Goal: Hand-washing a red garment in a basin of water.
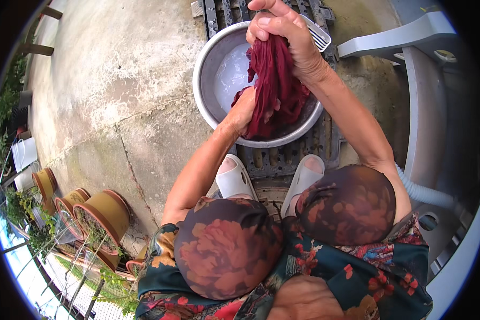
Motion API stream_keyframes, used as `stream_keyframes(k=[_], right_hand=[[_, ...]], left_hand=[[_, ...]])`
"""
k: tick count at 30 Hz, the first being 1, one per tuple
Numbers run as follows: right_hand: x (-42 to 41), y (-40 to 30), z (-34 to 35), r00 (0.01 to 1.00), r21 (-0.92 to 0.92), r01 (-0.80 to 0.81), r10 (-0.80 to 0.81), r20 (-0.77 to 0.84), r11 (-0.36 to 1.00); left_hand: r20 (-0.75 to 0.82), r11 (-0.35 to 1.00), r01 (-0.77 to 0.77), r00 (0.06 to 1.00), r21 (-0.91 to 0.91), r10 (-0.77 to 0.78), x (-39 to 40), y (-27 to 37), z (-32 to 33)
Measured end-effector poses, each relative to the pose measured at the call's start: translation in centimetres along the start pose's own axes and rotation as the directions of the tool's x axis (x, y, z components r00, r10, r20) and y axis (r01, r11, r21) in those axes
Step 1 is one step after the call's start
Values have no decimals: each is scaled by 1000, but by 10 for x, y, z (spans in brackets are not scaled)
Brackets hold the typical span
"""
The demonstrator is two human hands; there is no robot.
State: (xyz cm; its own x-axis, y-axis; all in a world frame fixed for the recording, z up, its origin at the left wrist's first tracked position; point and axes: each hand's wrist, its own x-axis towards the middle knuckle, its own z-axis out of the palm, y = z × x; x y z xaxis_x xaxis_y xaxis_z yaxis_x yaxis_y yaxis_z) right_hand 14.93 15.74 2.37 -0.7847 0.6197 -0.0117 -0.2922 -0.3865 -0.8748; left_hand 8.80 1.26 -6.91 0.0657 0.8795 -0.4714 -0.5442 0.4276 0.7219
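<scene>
A wet dark red cloth (273,86) hangs in folds over a round metal basin (203,105). Its upper end is gripped by my right hand (290,34), raised above the basin's far side with some fingers extended. Lower down, my left hand (246,106) holds the cloth from the left; its fingers are mostly hidden behind the folds. Cloudy, whitish water (235,76) shows in the left part of the basin. The lower part of the cloth reaches down inside the basin's near right side.
The basin stands on a dark slatted grate (264,162). Beyond my right wrist is a white slotted plastic piece (319,35). Grey plastic furniture (420,96) and a ribbed hose (428,192) are at right. Potted plants (104,218) line the lower left. My white slippers (233,180) are close below.
</scene>
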Motion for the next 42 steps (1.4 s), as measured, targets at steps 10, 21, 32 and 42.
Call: stream_keyframes(k=[10, 21, 32, 42], right_hand=[[13, 50, -102, 930, -342, -41, 161, 330, 939], [11, 123, -104, 990, -922, 126, 105, 93, -365], [2, 80, -86, 997, -892, -10, 73, 25, 452], [-58, 64, 39, 933, -876, 352, -54, 355, 329]], left_hand=[[-228, 993, 106, 967, -59, -117, 31, -7, 6], [-92, 880, 64, 988, -470, -121, 48, -23, -13], [-571, 978, -101, 821, -180, -21, 19, 8, -35], [28, 686, -83, 988, -723, 150, 47, -15, -72]])
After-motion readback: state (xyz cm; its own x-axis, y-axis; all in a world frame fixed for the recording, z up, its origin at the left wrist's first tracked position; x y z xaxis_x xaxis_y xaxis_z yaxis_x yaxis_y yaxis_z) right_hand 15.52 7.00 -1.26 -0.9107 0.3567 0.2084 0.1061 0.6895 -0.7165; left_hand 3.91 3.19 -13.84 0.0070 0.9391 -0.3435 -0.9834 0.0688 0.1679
